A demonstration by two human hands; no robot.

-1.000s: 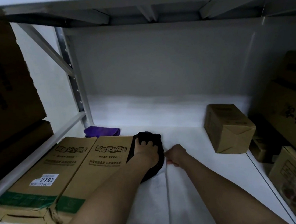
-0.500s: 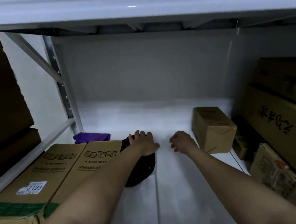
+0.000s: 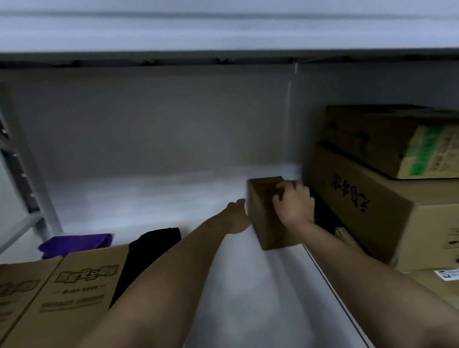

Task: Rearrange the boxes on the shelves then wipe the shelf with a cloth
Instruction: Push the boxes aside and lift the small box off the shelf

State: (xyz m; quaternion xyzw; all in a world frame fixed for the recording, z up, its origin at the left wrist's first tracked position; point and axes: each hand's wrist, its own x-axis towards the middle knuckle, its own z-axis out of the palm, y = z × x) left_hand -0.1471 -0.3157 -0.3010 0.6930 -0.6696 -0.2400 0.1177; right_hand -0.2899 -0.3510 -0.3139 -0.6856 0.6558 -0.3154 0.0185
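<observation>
A small brown cardboard box (image 3: 266, 221) stands on the white shelf (image 3: 236, 300) at the right. My right hand (image 3: 293, 202) grips its top right side with curled fingers. My left hand (image 3: 237, 215) lies against the box's left face, its fingers mostly hidden behind the box. A black cloth (image 3: 146, 256) lies loose on the shelf to the left, partly over the edge of a flat box (image 3: 74, 298). Behind it sits a folded purple cloth (image 3: 74, 244).
Two flat printed cartons, the second one (image 3: 6, 299) at the far left, lie side by side. Large stacked cartons (image 3: 382, 208) fill the neighbouring bay at the right. The upper shelf (image 3: 206, 20) hangs low overhead. A metal upright (image 3: 15, 168) stands at the left.
My left hand let go of the black cloth and moved right. Both hands reached the small brown box and now hold it. The view shifted right and down.
</observation>
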